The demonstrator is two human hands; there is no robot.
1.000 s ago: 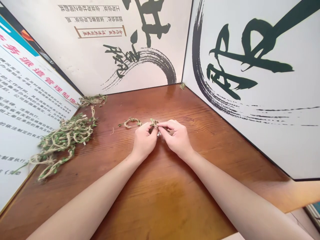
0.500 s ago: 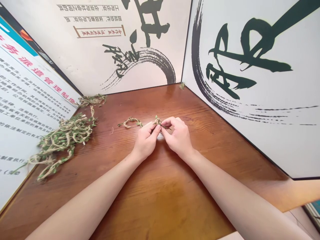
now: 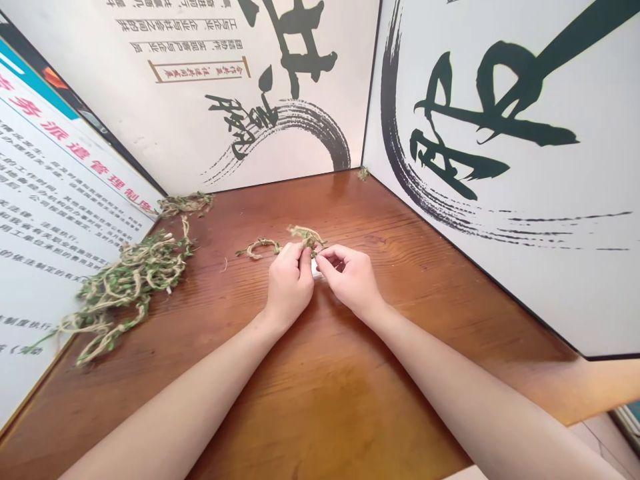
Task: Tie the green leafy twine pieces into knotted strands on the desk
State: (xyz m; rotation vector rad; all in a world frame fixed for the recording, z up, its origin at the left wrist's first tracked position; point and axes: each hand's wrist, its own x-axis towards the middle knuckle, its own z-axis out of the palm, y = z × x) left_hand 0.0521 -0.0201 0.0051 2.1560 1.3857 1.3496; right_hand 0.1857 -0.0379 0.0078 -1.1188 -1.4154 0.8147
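Near the middle of the wooden table, my left hand (image 3: 291, 283) is closed, its thumb and fingers pinching a short piece of leafy twine (image 3: 309, 235) that sticks out beyond the fingertips. My right hand (image 3: 353, 279) is closed too, with thumb and index finger pinched at the near end of the same twine. The fingertips of both hands are close together and hide part of it. Behind the left fingers lies a curved piece of leafy twine (image 3: 256, 249) on the table. Something small and white (image 3: 315, 268) shows between the hands.
A tangled pile of leafy twine (image 3: 145, 267) lies at the left of the wooden table (image 3: 310, 400). A smaller bunch (image 3: 185, 203) sits behind it, and a green scrap (image 3: 363, 173) is in the far corner. Printed panels (image 3: 500, 267) stand around the table.
The twine between my hands has shifted and more of it now shows beyond the left fingertips. My left hand has turned slightly upright, and the right fingertips have drawn a little away from it.
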